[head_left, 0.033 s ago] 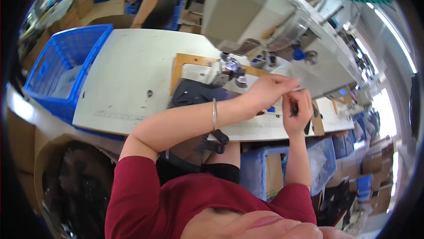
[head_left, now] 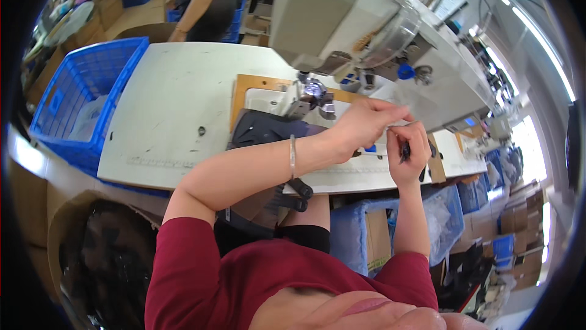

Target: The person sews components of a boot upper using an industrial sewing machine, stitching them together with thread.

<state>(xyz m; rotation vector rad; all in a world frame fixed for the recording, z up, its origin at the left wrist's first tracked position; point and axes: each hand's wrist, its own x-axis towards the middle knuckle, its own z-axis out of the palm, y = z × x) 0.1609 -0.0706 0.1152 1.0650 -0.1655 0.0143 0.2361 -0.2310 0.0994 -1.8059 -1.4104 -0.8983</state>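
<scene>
My left hand reaches across to the right, a thin bracelet on its wrist. Its fingertips pinch a thin pale strand that runs to my right hand. My right hand is closed on a small dark tool, held upright just under the strand. A piece of dark fabric lies on the machine bed, partly under my left forearm. It sits by the needle area of a pale industrial sewing machine.
A white worktable carries the machine. A blue plastic basket stands at its left. Another person stands at the far side. A blue bin with cardboard sits under the table, and a dark bag lies lower left.
</scene>
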